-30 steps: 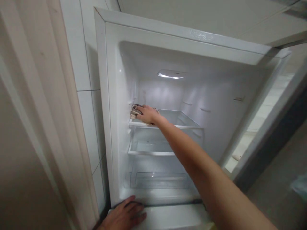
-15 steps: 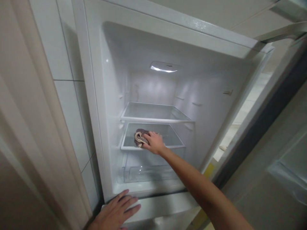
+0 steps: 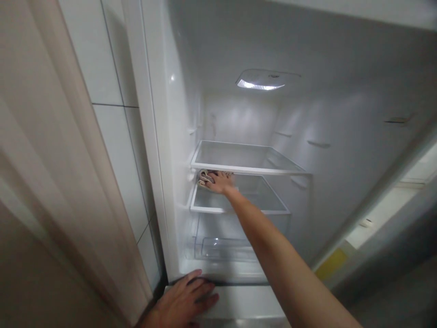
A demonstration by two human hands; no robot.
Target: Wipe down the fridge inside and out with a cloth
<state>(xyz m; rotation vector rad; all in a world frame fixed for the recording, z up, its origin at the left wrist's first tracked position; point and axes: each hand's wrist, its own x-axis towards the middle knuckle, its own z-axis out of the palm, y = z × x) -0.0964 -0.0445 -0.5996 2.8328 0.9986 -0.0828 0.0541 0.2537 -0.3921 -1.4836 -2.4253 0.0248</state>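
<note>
An open, unstocked fridge fills the view. My right hand (image 3: 222, 182) reaches deep inside, pressing a folded beige and brown cloth (image 3: 204, 177) onto the back left of the lower glass shelf (image 3: 259, 200), just under the upper glass shelf (image 3: 246, 157). The fingers are closed on the cloth. My left hand (image 3: 186, 300) lies flat with fingers spread on the white ledge (image 3: 239, 303) at the bottom front of the compartment.
A clear crisper drawer (image 3: 221, 246) sits below the shelves. The interior lamp (image 3: 261, 84) glows on the ceiling. A white tiled wall (image 3: 112, 91) and a beige panel (image 3: 44, 159) stand at left. The fridge door (image 3: 392, 209) hangs open at right.
My right hand moved the cloth from the upper shelf down to the lower shelf, then pushed it farther back and left. The camera has come closer. My left hand stayed put.
</note>
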